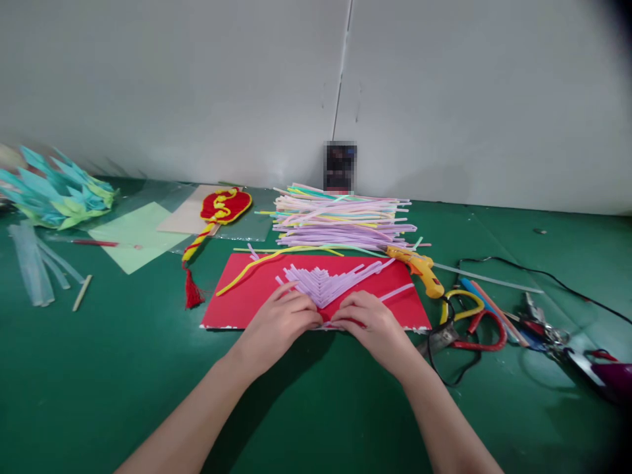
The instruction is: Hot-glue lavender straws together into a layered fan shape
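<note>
A red card sheet [247, 289] lies flat on the green table [123, 368]. On it, lilac straw pieces [328, 282] form a V-shaped chevron pattern. My left hand [281, 321] and my right hand [370, 320] rest side by side on the card's near edge, fingertips pressing at the lower point of the chevron. Neither hand clearly grips a separate object. A long yellow straw [257, 264] lies across the card's upper left.
A stack of pastel straws [340, 217] sits behind the card. An orange glue gun [419, 266] with a black cord, scissors [474, 326] and pliers [548, 332] lie to the right. At left are clear glue sticks [32, 266], a red-yellow tasselled ornament [220, 207], green paper [135, 234] and a teal paper craft [54, 191].
</note>
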The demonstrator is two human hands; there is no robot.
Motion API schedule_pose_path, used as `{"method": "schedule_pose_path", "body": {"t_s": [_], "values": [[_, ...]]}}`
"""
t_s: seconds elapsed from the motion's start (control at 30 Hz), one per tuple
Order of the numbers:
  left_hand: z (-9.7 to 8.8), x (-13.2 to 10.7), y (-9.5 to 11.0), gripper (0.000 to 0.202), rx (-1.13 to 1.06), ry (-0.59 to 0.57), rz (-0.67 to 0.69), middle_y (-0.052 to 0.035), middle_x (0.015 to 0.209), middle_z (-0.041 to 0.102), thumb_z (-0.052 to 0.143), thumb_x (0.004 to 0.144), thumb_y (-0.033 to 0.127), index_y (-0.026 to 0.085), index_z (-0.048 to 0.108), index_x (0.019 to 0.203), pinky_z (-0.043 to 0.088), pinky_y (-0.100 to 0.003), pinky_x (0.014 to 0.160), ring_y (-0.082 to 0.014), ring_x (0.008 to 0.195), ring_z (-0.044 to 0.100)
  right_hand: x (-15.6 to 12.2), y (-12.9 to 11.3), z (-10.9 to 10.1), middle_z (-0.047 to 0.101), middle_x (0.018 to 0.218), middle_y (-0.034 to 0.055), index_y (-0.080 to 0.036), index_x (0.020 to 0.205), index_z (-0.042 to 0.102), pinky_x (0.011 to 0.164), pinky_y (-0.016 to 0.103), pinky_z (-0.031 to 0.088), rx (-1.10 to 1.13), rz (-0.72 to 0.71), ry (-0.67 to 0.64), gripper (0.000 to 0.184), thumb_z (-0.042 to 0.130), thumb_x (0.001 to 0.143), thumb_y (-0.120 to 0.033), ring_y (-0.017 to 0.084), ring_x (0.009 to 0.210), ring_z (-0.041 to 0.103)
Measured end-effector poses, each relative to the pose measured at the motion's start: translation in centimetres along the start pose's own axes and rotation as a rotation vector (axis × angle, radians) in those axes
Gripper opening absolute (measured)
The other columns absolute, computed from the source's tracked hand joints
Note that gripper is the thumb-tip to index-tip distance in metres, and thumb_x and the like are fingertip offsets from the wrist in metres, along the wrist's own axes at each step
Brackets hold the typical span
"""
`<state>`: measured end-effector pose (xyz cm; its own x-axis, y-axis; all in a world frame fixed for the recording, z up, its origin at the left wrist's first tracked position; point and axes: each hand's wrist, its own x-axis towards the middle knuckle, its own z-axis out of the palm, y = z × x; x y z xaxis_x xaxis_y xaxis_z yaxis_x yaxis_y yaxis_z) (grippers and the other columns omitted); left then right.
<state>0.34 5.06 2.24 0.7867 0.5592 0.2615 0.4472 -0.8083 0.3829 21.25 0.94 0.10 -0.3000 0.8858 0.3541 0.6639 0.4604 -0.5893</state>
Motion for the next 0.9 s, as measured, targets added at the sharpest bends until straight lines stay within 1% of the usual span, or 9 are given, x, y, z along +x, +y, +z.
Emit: {"method": "schedule_pose_path", "body": {"t_s": [0.1, 0.2, 0.27, 0.3, 0.4, 0.47, 0.57, 0.77, 0.9], "values": [[0.2, 0.0, -0.3, 0.017, 0.003, 0.048, -0.039, -0.0010, 0.094, 0.066, 0.049, 0.091, 0.017, 0.022, 0.065, 0.092, 0.039, -0.042, 0.098, -0.0165, 0.092, 0.061, 0.4, 0.3, 0.5, 0.066, 0.082, 0.0020, -0.022, 0.083, 0.070, 0.074, 0.031, 0.046, -0.028, -0.022, 0.050, 0.012, 0.058, 0.085, -0.021, 0.015, 0.079, 0.059], [0.7, 0.0, -0.6, 0.018, 0.006, 0.158, -0.117, -0.0047, 0.104, 0.065, 0.053, 0.088, 0.018, 0.021, 0.063, 0.103, 0.045, -0.042, 0.093, -0.0201, 0.101, 0.059, 0.8, 0.6, 0.6, 0.067, 0.082, 0.0027, -0.022, 0.082, 0.070, 0.075, 0.032, 0.046, -0.042, -0.037, 0.083, 0.013, 0.057, 0.086, -0.021, 0.016, 0.080, 0.059], [1.0, -0.1, -0.7, 0.025, 0.011, 0.211, -0.144, -0.0067, 0.115, 0.062, 0.053, 0.088, 0.020, 0.021, 0.058, 0.112, 0.044, -0.044, 0.096, -0.0215, 0.109, 0.056, 1.0, 0.7, 0.7, 0.067, 0.082, 0.0029, -0.022, 0.082, 0.070, 0.076, 0.033, 0.045, -0.041, -0.050, 0.079, 0.014, 0.057, 0.086, -0.021, 0.017, 0.081, 0.059], [1.2, -0.1, -0.7, 0.029, 0.021, 0.217, -0.146, -0.0075, 0.120, 0.060, 0.053, 0.088, 0.020, 0.021, 0.056, 0.117, 0.042, -0.045, 0.099, -0.0218, 0.113, 0.054, 1.0, 0.8, 0.7, 0.067, 0.083, 0.0029, -0.022, 0.082, 0.070, 0.077, 0.033, 0.045, -0.037, -0.062, 0.073, 0.014, 0.057, 0.086, -0.021, 0.016, 0.082, 0.059], [1.8, -0.1, -0.7, 0.033, 0.067, 0.181, -0.143, -0.0093, 0.130, 0.055, 0.050, 0.090, 0.019, 0.019, 0.051, 0.123, 0.038, -0.048, 0.104, -0.0225, 0.121, 0.049, 1.1, 1.0, 0.8, 0.068, 0.084, 0.0022, -0.022, 0.081, 0.070, 0.079, 0.033, 0.044, -0.019, -0.114, 0.039, 0.013, 0.057, 0.085, -0.022, 0.016, 0.084, 0.059], [2.3, -0.1, -0.6, 0.030, 0.082, 0.154, -0.147, -0.0095, 0.129, 0.056, 0.048, 0.090, 0.018, 0.018, 0.054, 0.119, 0.038, -0.049, 0.103, -0.0224, 0.120, 0.051, 1.1, 1.0, 0.9, 0.067, 0.084, 0.0021, -0.022, 0.081, 0.070, 0.079, 0.032, 0.044, -0.015, -0.132, 0.018, 0.013, 0.058, 0.085, -0.023, 0.015, 0.084, 0.058], [2.8, 0.0, -0.3, 0.026, 0.062, 0.162, -0.143, -0.0085, 0.127, 0.058, 0.045, 0.091, 0.018, 0.018, 0.057, 0.114, 0.040, -0.047, 0.103, -0.0209, 0.118, 0.053, 1.1, 1.0, 1.0, 0.067, 0.086, 0.0025, -0.023, 0.083, 0.070, 0.079, 0.032, 0.045, -0.029, -0.144, 0.011, 0.014, 0.057, 0.086, -0.023, 0.015, 0.085, 0.058], [3.2, -0.1, -0.4, 0.033, 0.022, 0.154, -0.111, -0.0074, 0.127, 0.058, 0.043, 0.090, 0.012, 0.019, 0.053, 0.120, 0.039, -0.045, 0.104, -0.0192, 0.121, 0.050, 1.1, 0.7, 1.0, 0.067, 0.089, 0.0037, -0.024, 0.083, 0.070, 0.083, 0.033, 0.045, -0.063, -0.179, 0.028, 0.014, 0.057, 0.085, -0.019, 0.016, 0.091, 0.058], [3.2, -0.2, -0.3, 0.034, 0.012, 0.134, -0.130, -0.0073, 0.127, 0.058, 0.044, 0.087, 0.008, 0.019, 0.055, 0.117, 0.037, -0.047, 0.105, -0.0197, 0.121, 0.050, 1.0, 0.3, 0.8, 0.067, 0.088, 0.0039, -0.023, 0.083, 0.069, 0.082, 0.034, 0.045, -0.053, -0.188, 0.028, 0.016, 0.055, 0.087, -0.018, 0.017, 0.089, 0.057]]}}
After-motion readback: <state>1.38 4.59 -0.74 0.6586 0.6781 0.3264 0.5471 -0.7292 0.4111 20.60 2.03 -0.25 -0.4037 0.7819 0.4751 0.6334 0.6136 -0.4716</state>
